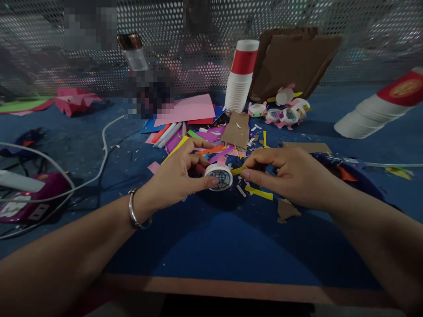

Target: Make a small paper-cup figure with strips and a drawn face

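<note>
Between the thumb and fingers of my left hand (175, 178) is a short white cut-down paper cup (225, 178). Its round bottom faces up and bears a blue grid drawing, and a pink paper tab (222, 161) sticks out at the far side. My right hand (291, 176) is closed in a pinch on a thin yellow paper strip (237, 171), whose other end reaches the cup's right edge. Whether the strip is attached there, I cannot tell. Another yellow paper strip (259, 193) lies on the table just below my right fingers.
Coloured paper scraps, markers (167, 135) and a cardboard piece (236, 130) lie beyond my hands. Farther back are a cup stack (243, 75), several small cup figures (287, 115) and a cardboard sheet (297, 61). Another cup stack (380, 108) leans at right; a white cable (104, 141) crosses the left.
</note>
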A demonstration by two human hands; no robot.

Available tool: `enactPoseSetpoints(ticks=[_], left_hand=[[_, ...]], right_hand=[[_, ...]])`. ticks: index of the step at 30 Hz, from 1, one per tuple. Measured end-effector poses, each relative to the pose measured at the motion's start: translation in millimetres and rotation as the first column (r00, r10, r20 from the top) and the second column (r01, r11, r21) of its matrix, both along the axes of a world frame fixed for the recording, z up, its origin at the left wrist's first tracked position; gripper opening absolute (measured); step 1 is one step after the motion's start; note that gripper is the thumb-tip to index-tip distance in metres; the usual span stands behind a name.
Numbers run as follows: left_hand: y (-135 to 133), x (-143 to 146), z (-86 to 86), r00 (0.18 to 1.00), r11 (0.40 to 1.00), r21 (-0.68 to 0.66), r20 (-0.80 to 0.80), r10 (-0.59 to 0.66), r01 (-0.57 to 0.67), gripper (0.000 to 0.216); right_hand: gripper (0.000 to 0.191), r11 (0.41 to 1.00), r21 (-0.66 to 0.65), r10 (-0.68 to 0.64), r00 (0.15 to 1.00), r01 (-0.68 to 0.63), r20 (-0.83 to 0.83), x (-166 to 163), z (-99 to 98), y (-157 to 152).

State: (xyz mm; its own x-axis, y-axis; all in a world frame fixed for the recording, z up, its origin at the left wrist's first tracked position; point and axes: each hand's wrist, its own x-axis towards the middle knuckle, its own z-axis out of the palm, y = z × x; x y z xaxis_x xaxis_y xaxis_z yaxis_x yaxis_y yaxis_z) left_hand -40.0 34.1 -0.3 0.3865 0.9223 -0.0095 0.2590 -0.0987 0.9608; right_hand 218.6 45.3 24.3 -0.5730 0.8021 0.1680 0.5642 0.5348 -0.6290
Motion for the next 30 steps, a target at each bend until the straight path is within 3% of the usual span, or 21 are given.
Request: enactPoseSetpoints(ticks=[7,9,11,14,16,21,30], left_hand=[[-6,3,14.8,0.975,0.996,0.037,-0.208,-0.077,0.086,0.022],[-7,4,14.0,0.994,0.999,-0.025,-0.102,-0.045,0.043,0.026],[-7,6,11.6,0.994,0.995,-0.084,0.091,0.061,-0.053,0.035],[-6,10,8.2,0.912,0.968,-0.143,0.332,0.241,-0.204,0.045],[-6,13,6.5,0.864,0.955,-0.161,0.409,0.293,-0.247,0.048],[-6,17,2.9,0.833,0.957,-0.163,0.471,0.29,-0.241,0.044],[-7,19,2.2,0.821,0.957,-0.202,0.495,0.285,-0.21,0.04]], right_hand=[[0.021,0.998,0.047,-0.045,0.994,0.05,-0.1,-3,-3.8,-7],[0.021,0.991,0.086,-0.089,0.986,0.102,-0.141,-5,-4.4,-9],[0.021,0.979,0.124,-0.135,0.972,0.16,-0.192,-6,-4.5,-11],[0.025,0.977,0.093,-0.167,0.961,0.191,-0.219,-9,-5.5,-13],[0.028,0.985,0.027,-0.163,0.967,0.171,-0.194,-12,-7.3,-14],[0.027,0.991,-0.097,-0.108,0.981,0.093,-0.161,-19,-13.2,-16],[0.023,0.994,-0.072,-0.088,0.982,0.077,-0.17,-21,-12.7,-16]])
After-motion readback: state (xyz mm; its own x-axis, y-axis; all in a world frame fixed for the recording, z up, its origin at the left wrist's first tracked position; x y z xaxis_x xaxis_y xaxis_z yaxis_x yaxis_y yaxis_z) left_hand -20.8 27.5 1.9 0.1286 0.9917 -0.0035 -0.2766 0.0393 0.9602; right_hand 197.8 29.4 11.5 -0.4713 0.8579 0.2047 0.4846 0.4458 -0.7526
